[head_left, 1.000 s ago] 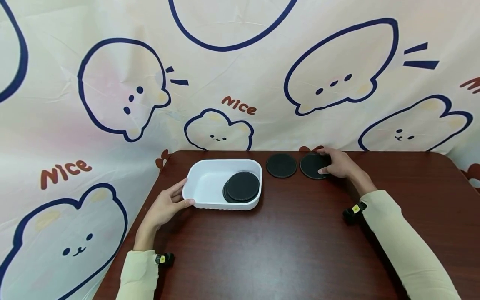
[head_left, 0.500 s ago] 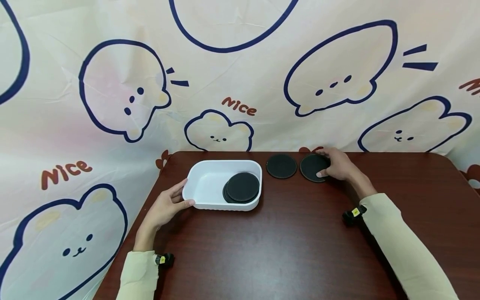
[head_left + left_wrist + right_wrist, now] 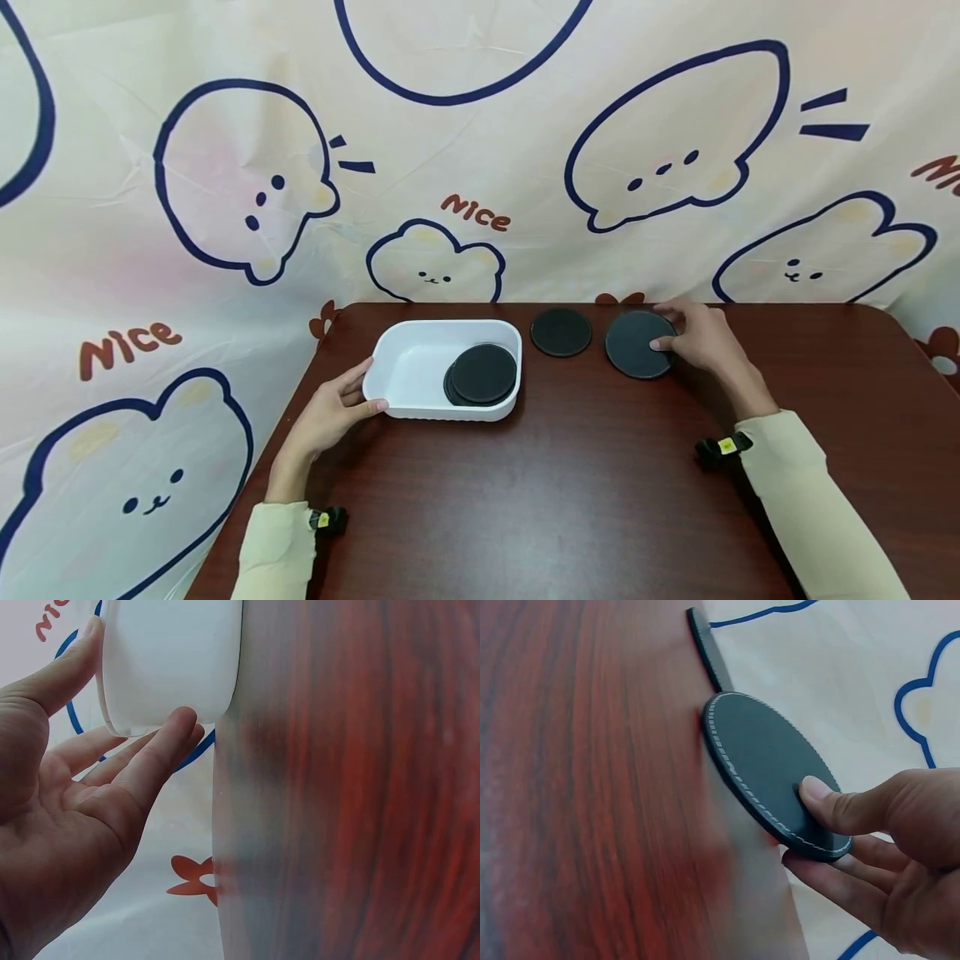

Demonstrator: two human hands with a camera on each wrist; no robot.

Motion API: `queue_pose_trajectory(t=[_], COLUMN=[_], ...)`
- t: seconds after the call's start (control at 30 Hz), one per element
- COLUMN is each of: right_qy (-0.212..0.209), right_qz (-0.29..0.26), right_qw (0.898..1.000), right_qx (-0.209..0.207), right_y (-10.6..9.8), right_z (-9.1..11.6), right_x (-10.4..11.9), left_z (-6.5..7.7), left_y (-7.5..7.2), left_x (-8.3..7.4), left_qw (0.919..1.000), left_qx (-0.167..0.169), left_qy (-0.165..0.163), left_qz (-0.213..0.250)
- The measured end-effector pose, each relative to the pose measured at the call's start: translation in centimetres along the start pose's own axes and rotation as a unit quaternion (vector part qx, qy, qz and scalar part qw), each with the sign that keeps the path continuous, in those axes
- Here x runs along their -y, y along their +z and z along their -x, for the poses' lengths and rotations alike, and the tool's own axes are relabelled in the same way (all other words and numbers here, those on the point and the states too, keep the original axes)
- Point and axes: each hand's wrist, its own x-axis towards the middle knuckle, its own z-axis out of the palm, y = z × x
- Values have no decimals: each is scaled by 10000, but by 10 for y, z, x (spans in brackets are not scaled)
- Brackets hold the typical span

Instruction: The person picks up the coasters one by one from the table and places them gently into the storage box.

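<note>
My right hand (image 3: pixel 701 337) pinches a round black coaster (image 3: pixel 765 765) by its right edge, thumb on top and fingers beneath. White stitching runs round the coaster's rim, and it is tilted up off the table. Another black coaster (image 3: pixel 561 332) lies flat at the table's back edge, to the left of the held one. Further left stands a white rectangular bin (image 3: pixel 412 367) with rounded corners. In the bin's right half is a small, uneven stack of black coasters (image 3: pixel 483 373). My left hand (image 3: pixel 337 408) grips the bin's left end, its thumb at the front corner.
The dark red-brown wooden table (image 3: pixel 555 500) runs back to a pale curtain (image 3: pixel 540 167) printed with blue-outlined bears. Each wrist bears a small black camera (image 3: pixel 328 521) on a pale green sleeve.
My right hand has lifted the right-hand coaster off the table and drawn it slightly toward me and to the right. The left hand and bin stay put.
</note>
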Motion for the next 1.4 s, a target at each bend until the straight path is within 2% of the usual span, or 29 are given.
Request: queue_pose_trajectory(t=[0.13, 0.23, 0.43, 0.63, 0.97, 1.07, 1.27, 1.4], right_qy=[34, 56, 262, 521, 764, 762, 768, 775], right_qz=[-115, -406, -1279, -2110, -3252, -3498, -3790, -4113], right_qw=[9999, 9991, 9910, 9738, 9393, 9300, 9186, 9051], right_qx=[-118, -116, 285, 677, 789, 838, 816, 752], right_y=[-3, -4, -8, -15, -21, -22, -24, -26], right_z=[9, 13, 18, 27, 44, 49, 62, 71], right_x=[-2, -4, -10, -15, -30, -34, -42, -46], left_z=[0, 1, -1, -1, 2, 2, 2, 1], left_y=[0, -1, 1, 0, -2, -1, 0, 0], left_x=[-1, -2, -4, -4, -4, -4, -3, -4], left_qw=[10000, 10000, 10000, 10000, 10000, 10000, 10000, 10000], left_qx=[10, 19, 26, 14, 17, 24, 37, 51], left_qy=[4, 32, 39, 28, 60, 41, 36, 62], left_qz=[-4, -19, -36, -79, -69, -57, -20, -10])
